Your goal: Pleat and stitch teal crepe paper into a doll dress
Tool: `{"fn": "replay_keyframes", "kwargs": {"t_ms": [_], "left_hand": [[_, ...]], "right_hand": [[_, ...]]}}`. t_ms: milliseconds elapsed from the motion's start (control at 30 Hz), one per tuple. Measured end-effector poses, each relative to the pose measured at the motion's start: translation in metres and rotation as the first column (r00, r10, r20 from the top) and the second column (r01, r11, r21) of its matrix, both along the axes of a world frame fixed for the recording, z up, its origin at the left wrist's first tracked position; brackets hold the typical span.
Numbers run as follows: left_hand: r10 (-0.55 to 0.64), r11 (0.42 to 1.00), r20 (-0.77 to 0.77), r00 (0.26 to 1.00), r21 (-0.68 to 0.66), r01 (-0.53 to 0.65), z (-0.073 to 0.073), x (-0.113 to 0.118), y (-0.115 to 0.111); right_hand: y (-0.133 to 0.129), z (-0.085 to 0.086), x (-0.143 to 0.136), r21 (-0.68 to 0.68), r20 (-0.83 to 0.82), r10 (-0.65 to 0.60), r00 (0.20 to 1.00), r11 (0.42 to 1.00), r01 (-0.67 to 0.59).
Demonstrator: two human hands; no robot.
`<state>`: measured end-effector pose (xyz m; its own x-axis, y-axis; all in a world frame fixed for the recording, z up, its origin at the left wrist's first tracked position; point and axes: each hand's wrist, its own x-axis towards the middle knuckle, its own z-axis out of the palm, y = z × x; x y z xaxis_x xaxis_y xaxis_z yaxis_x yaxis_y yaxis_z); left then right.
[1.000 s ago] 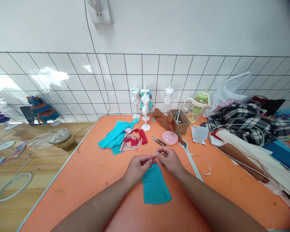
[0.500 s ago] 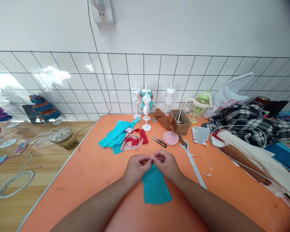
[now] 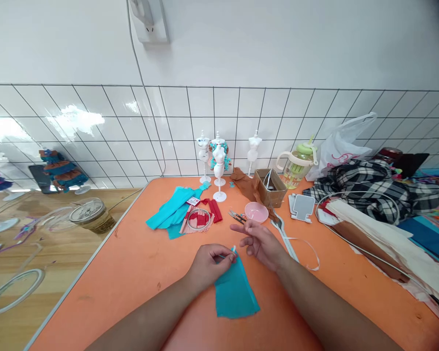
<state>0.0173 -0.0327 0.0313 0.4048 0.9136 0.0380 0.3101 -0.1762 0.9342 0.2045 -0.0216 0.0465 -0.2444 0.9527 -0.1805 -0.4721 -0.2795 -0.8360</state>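
Note:
My left hand [image 3: 211, 263] pinches the narrow gathered top of a teal cloth piece [image 3: 236, 295], where a small white bit sticks up. The cloth widens downward over the orange table [image 3: 131, 292]. To the right of it, my right hand [image 3: 258, 243] is off the cloth with its fingers apart and nothing seen in them. Its fingertips are just below the black-handled snips [image 3: 237, 217] and a pink bowl [image 3: 256, 212].
Blue cloth [image 3: 173, 207], red cloth [image 3: 215, 210] and a metal ring [image 3: 198, 219] lie at centre-left. White mannequins [image 3: 219, 168] stand behind. A cardboard box [image 3: 274, 195], bottle [image 3: 298, 165] and white straps [image 3: 287, 239] are rightward.
My right hand has let go of the cloth top, moved slightly up and right, and spread its fingers. My left hand still pinches the cloth. The view has shifted slightly.

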Motion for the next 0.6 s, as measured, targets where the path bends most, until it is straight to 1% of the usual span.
{"fn": "replay_keyframes", "kwargs": {"t_ms": [67,100,133,167,200,233,300,367,433,500,533,600], "left_hand": [[-0.047,0.999,-0.001,0.999,0.026,0.047,-0.001,0.000,-0.001],[-0.061,0.997,-0.005,0.998,0.039,0.061,-0.002,0.000,-0.001],[-0.065,0.997,-0.010,0.998,0.051,0.066,-0.002,0.000,-0.001],[-0.063,0.996,-0.014,0.998,0.061,0.063,-0.002,0.000,-0.001],[-0.057,0.996,-0.017,0.998,0.068,0.058,-0.002,0.001,-0.001],[-0.046,0.996,-0.015,0.999,0.072,0.046,-0.002,0.001,-0.001],[-0.034,0.997,-0.008,0.999,0.074,0.034,-0.002,0.001,-0.001],[-0.035,0.995,-0.007,0.999,0.090,0.035,-0.003,0.001,-0.001],[-0.037,0.990,-0.013,0.999,0.133,0.039,-0.004,0.000,-0.001],[-0.029,0.984,-0.016,0.999,0.175,0.031,-0.005,0.000,-0.001],[-0.024,0.983,-0.014,1.000,0.181,0.026,-0.005,0.000,-0.001],[-0.014,0.987,-0.001,1.000,0.158,0.013,-0.005,0.000,0.000]], "right_hand": [[0.008,0.016,0.023,0.041,0.016,-0.111,0.994,0.993,0.110],[0.011,0.023,0.033,0.085,0.040,-0.180,0.983,0.981,0.176],[0.012,0.028,0.043,0.143,0.092,-0.235,0.968,0.965,0.220],[0.012,0.033,0.049,0.203,0.179,-0.255,0.950,0.955,0.218],[0.010,0.035,0.053,0.257,0.287,-0.244,0.926,0.951,0.171],[0.007,0.035,0.054,0.300,0.402,-0.210,0.891,0.950,0.089],[-0.003,0.029,0.047,0.342,0.600,-0.116,0.792,0.932,-0.122],[-0.013,0.020,0.034,0.354,0.716,-0.049,0.696,0.886,-0.301],[-0.019,0.010,0.021,0.356,0.772,-0.017,0.635,0.839,-0.411],[-0.019,0.003,0.010,0.363,0.784,-0.015,0.621,0.822,-0.438],[-0.018,0.000,0.007,0.361,0.778,-0.017,0.627,0.830,-0.425],[-0.015,-0.003,0.001,0.334,0.752,-0.008,0.659,0.866,-0.372]]}}
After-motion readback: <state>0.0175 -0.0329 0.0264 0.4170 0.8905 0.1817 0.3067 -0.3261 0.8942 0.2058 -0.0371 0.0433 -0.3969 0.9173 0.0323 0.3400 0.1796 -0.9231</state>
